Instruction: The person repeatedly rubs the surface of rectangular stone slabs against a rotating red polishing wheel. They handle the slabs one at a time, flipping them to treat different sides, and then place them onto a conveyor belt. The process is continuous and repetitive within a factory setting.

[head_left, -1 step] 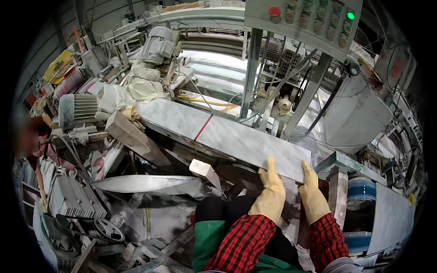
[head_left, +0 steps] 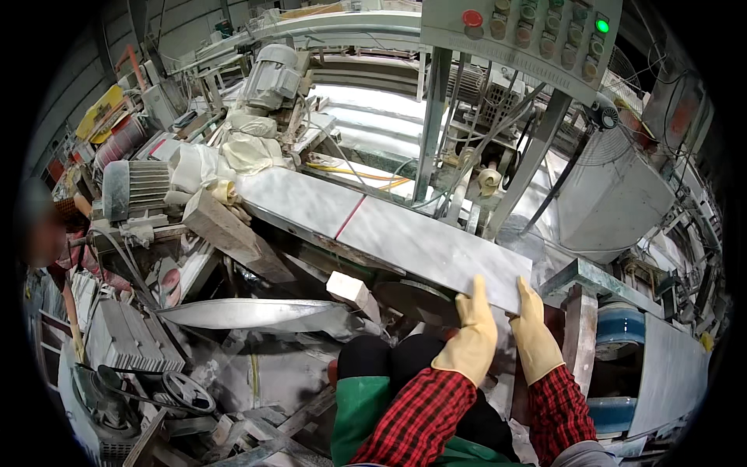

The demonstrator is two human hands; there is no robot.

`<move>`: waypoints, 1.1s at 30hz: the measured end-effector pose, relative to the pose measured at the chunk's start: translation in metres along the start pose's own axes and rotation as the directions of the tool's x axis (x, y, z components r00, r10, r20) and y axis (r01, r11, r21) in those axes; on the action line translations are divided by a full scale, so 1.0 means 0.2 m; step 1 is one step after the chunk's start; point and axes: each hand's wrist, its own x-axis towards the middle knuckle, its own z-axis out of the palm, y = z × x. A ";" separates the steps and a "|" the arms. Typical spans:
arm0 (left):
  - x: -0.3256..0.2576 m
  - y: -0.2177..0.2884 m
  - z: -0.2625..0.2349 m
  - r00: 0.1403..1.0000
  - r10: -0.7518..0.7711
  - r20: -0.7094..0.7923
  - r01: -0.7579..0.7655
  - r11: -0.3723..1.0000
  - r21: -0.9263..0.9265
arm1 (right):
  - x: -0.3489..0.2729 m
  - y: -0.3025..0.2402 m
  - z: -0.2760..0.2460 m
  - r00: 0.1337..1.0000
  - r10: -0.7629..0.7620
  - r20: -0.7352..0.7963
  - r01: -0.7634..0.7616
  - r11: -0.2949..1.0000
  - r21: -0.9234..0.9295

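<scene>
A long, narrow white-grey marble slab [head_left: 432, 240] lies slanting across the bench from far left to near right. A thin red stripe [head_left: 351, 217] crosses it; whether this is a mark or a joint I cannot tell. My left hand [head_left: 470, 335], in a yellow rubber glove, grips the slab's near edge with a finger stretched over its top face. At the right end corner, my right hand [head_left: 537, 335], gloved the same way, holds the slab between thumb and fingers. The undersides of the fingers are partly hidden.
A control box [head_left: 525, 39] with a lit green lamp hangs above on posts. Wooden blocks [head_left: 352, 289] and a curved metal sheet [head_left: 257, 313] lie nearer. Blue rollers [head_left: 620, 327] stand at right, a motor [head_left: 136, 188] at left. Another person [head_left: 45, 222] is at the far left.
My left hand has slid slightly right along the slab's near edge, closer to my right hand. The right hand stays at the end corner. The view has shifted a little.
</scene>
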 end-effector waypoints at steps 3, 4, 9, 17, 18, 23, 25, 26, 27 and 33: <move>-0.02 -0.09 -0.03 0.981 -0.152 0.124 0.086 0.903 0.422 | 0.00 -0.01 0.04 0.986 0.160 -0.046 -0.156 0.985 0.074; -0.05 -0.10 -0.03 0.974 -0.101 0.202 0.029 0.944 0.329 | -0.01 0.01 0.06 0.997 0.075 0.004 -0.075 0.997 0.004; -0.19 0.01 0.07 0.942 -0.198 0.271 0.130 0.960 0.248 | 0.13 0.09 -0.02 0.996 0.084 -0.011 -0.084 0.995 -0.056; -0.02 -0.26 0.03 0.968 -0.205 0.146 0.197 0.978 0.069 | 0.06 -0.06 0.08 0.993 -0.082 0.082 0.116 0.704 -0.700; 0.04 -0.30 -0.02 0.974 -0.185 0.134 0.181 0.983 0.038 | 0.02 -0.13 0.15 0.993 -0.054 0.102 0.113 0.616 -0.780; 0.02 -0.35 0.11 0.970 -0.242 -0.007 0.239 0.960 -0.147 | 0.08 -0.20 0.04 0.980 0.015 0.197 0.162 0.512 -0.844; 0.02 -0.35 0.14 0.971 -0.224 -0.089 0.194 0.946 -0.261 | 0.08 -0.22 0.03 0.965 0.037 0.260 0.196 0.556 -0.807; 0.02 -0.35 0.16 0.965 -0.237 -0.115 0.197 0.940 -0.278 | 0.08 -0.23 0.01 0.967 0.066 0.246 0.158 0.603 -0.782; 0.02 -0.34 0.17 0.958 -0.248 -0.143 0.198 0.934 -0.296 | 0.03 -0.22 0.00 0.968 -0.071 0.239 0.231 0.617 -0.752; -0.06 -0.32 0.22 0.944 -0.222 -0.243 0.103 0.900 -0.423 | 0.14 0.15 -0.46 0.997 -0.069 0.025 0.074 0.935 -0.347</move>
